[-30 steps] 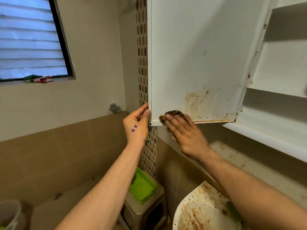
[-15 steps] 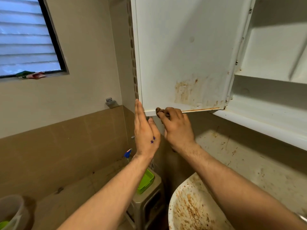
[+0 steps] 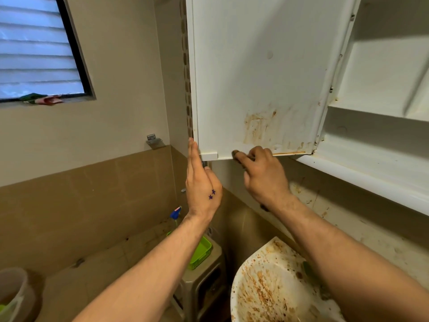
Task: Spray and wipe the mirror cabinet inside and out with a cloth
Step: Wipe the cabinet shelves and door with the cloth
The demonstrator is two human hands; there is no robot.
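Observation:
The white cabinet door (image 3: 250, 66) stands swung open, its inner face toward me with brown stains low on the right. My right hand (image 3: 262, 180) grips a dark, dirty cloth (image 3: 236, 153) against the door's bottom edge; most of the cloth is hidden under my fingers. My left hand (image 3: 200, 184) is flat with straight fingers, its fingertips touching the door's lower left corner. The open cabinet (image 3: 380, 126) with white shelves is on the right.
A stained white sink (image 3: 274, 282) lies below on the right. A green tray (image 3: 201, 252) sits on a grey stool (image 3: 204, 277), with a blue-capped spray bottle (image 3: 175, 214) behind my left arm. A window (image 3: 37, 47) is at upper left and a bucket (image 3: 11, 291) at lower left.
My left hand let go of the door's edge and turned flat with straight fingers. My right hand slid the cloth down off the door's face to its bottom edge and to the right.

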